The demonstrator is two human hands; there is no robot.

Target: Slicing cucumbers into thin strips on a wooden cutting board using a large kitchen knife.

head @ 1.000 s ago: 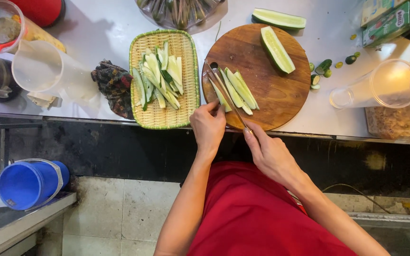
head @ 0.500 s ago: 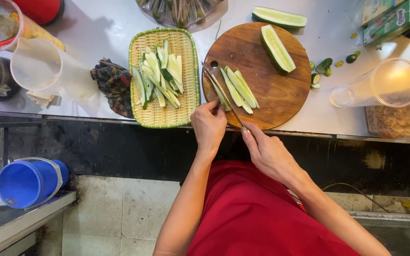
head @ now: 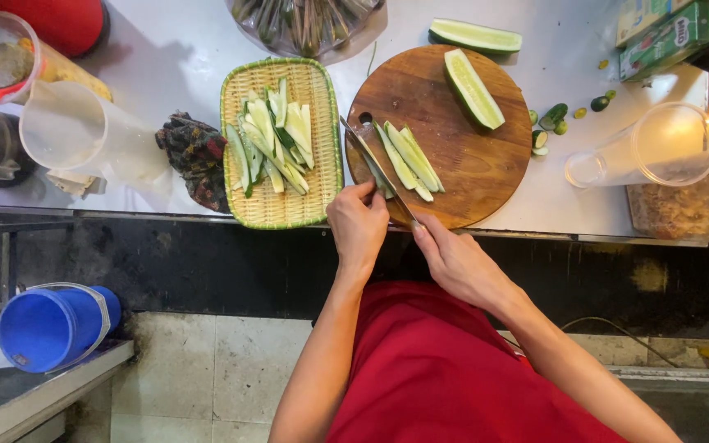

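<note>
I see my right hand point(head: 453, 258) gripping the long steel knife point(head: 379, 172), whose blade runs up-left across the round wooden cutting board point(head: 469, 176), while my nearer left hand point(head: 359, 221) pinches the pale green cucumber strip point(head: 381, 179) lying parallel against the blade.

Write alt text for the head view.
A person's right hand holds a knife over cucumber strips on a round wooden board, while the left hand steadies them. A woven tray beside the board holds more strips.
</note>
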